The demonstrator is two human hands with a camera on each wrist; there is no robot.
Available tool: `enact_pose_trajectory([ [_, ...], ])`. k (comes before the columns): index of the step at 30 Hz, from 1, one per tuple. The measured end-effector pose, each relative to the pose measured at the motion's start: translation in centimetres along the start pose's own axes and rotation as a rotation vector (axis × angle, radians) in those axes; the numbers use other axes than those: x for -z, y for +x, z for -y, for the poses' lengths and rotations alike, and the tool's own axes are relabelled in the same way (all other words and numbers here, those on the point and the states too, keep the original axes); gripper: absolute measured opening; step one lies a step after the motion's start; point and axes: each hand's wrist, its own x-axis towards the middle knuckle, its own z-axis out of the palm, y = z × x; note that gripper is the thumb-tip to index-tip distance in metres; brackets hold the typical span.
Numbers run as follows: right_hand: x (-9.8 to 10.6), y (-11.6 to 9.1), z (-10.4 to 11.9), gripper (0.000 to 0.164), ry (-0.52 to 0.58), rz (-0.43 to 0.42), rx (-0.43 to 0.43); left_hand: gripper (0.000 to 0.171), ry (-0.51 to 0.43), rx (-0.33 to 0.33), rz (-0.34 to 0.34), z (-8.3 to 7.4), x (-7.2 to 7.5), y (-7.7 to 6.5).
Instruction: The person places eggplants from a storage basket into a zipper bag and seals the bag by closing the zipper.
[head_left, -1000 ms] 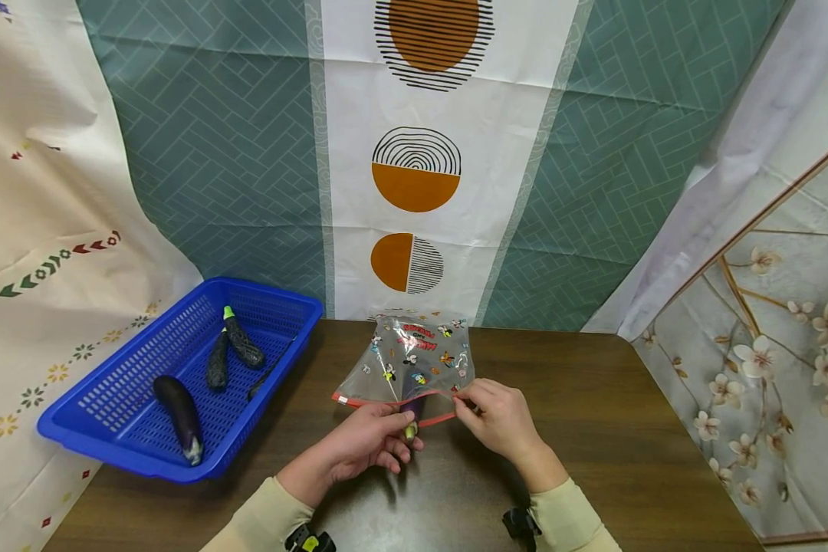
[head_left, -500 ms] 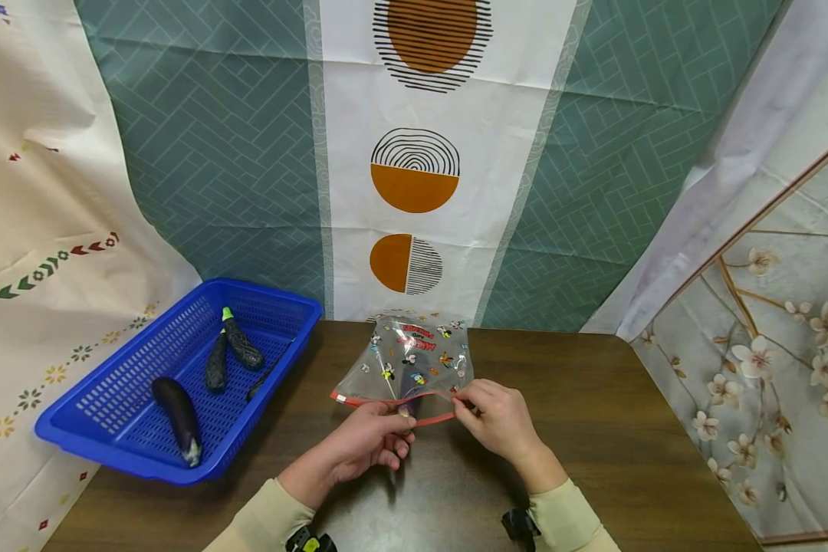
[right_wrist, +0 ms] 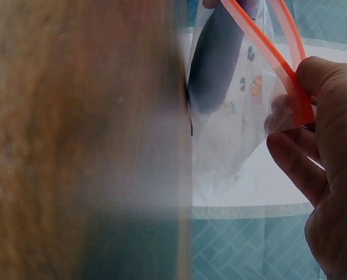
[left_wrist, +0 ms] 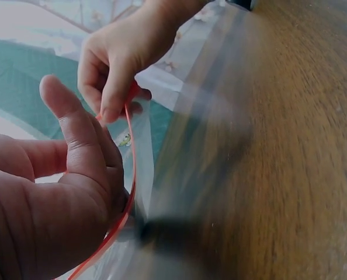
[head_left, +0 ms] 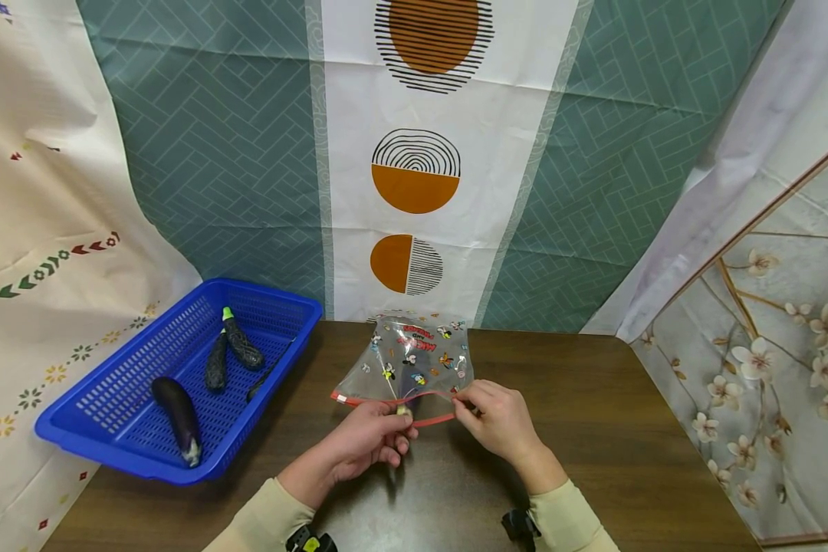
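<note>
Head view looks down; wrist close-ups share the bag (head_left: 424, 360).

Improvised curtained tabletop booth; home or studio, can't tell. Brown wood-look table (head_left: 579, 429) at 6 o'clock, teal-and-white printed cloth (head_left: 424, 222) hung behind at 12, creases showing, cream patterned cloth (head_left: 34, 230) at 9, blossom-print cloth (head_left: 786, 337) at 3.

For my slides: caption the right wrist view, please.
Right hand pinching the red rim of a clear zip bag, eggplant inside.
</note>
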Motion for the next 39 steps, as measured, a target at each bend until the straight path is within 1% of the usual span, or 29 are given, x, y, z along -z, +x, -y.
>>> enact_pose_trajectory([
  [4,0.0,0.0,0.0,0.014,0.003,0.003,0.0,0.031,-0.014,-0.006,-0.011,0.1,0.0,0.2],
  [9,0.0,0.0,0.0,0.013,0.005,0.004,-0.002,0.038,-0.074,-0.022,-0.037,0.1,-0.3,0.5],
  [13,-0.1,-0.1,0.0,0.013,0.004,0.004,-0.007,0.04,-0.12,-0.037,-0.064,0.1,-0.6,0.8],
  [19,-0.1,-0.1,0.0,0.013,0.003,0.003,-0.009,0.044,-0.131,-0.042,-0.091,0.3,-0.8,1.1],
  [22,-0.1,0.0,0.0,0.013,0.001,0.002,-0.008,0.044,-0.128,-0.041,-0.098,0.4,-0.8,1.2],
  [30,-0.1,0.0,0.1,0.013,0.004,0.0,-0.007,0.035,-0.139,-0.032,-0.103,0.7,-0.9,1.7],
  [35,-0.2,0.0,0.1,0.013,0.004,0.004,-0.01,0.036,-0.161,-0.025,-0.11,0.7,-1.0,1.9],
  [39,-0.2,-0.1,0.1,0.013,0.001,0.009,-0.009,0.034,-0.189,-0.025,-0.114,0.8,-1.0,2.0],
])
